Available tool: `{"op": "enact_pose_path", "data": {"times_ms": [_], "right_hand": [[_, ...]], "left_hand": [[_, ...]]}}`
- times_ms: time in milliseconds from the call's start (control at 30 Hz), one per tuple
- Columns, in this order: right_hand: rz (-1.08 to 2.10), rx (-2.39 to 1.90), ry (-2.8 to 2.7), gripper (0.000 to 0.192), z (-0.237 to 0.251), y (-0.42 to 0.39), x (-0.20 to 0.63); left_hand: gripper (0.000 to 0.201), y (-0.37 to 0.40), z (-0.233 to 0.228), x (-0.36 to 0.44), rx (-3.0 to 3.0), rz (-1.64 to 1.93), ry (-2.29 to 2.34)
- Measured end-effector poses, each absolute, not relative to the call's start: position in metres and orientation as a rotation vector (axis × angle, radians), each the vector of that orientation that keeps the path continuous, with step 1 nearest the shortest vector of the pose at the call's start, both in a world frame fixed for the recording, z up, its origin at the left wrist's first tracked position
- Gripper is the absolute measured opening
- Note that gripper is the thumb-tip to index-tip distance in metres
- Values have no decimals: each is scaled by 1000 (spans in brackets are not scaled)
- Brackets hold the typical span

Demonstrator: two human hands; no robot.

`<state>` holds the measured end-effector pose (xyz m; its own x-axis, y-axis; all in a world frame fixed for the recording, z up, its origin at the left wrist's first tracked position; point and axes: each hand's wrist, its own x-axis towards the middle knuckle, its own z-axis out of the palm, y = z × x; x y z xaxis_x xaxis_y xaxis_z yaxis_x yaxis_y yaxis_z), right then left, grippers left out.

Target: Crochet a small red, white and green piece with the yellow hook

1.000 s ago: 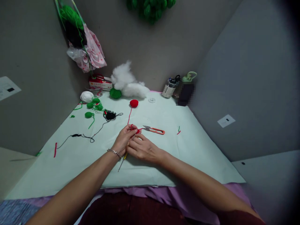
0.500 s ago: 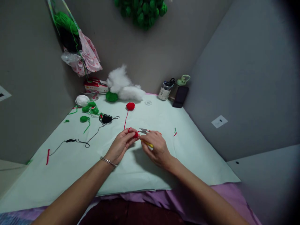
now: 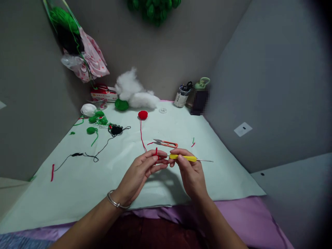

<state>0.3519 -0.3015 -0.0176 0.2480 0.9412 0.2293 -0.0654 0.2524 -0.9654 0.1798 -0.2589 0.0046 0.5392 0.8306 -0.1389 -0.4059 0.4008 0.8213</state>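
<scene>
My left hand (image 3: 141, 171) is closed on a small piece of red yarn work (image 3: 156, 157), mostly covered by the fingers. A red strand runs from it to a red yarn ball (image 3: 143, 115) farther back. In a pinch, my right hand (image 3: 190, 173) holds a crochet hook with a yellow grip (image 3: 183, 157). Its thin metal end points left and meets the red yarn at my left fingers; whether it passes through a loop I cannot tell. Just beyond the hands lie thread snips (image 3: 166, 143) with orange handles, beside a short red yarn end.
Black yarn (image 3: 115, 129) and green pieces (image 3: 91, 130) lie at the left, near a white yarn ball (image 3: 88, 110). White stuffing (image 3: 136, 90) sits at the back. A pen cup (image 3: 181, 98) and a bottle (image 3: 201, 93) stand back right. A bag (image 3: 92, 57) hangs on the left.
Both hands have come nearer and to the right, uncovering the snips. The crochet hook has swung from steeply angled to nearly level, its tip towards the left hand. The view has shifted slightly.
</scene>
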Motion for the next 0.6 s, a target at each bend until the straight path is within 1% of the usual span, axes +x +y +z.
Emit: {"op": "enact_pose_path", "data": {"times_ms": [133,333,533,600], "right_hand": [[919,-1039,-1048,19,-21,-306,347],[818,-1075,-1107,18,-16,-311,339],[752,-1067,-1201,18,-14,-310,331],[750,-1060,-1201,14,-16,-309,330]], "left_hand": [[37,-263,-3,180,891,861,671],[35,-267,-5,179,918,940,726],[40,-270,-4,180,928,944,709],[40,-273,-6,180,956,917,685]]}}
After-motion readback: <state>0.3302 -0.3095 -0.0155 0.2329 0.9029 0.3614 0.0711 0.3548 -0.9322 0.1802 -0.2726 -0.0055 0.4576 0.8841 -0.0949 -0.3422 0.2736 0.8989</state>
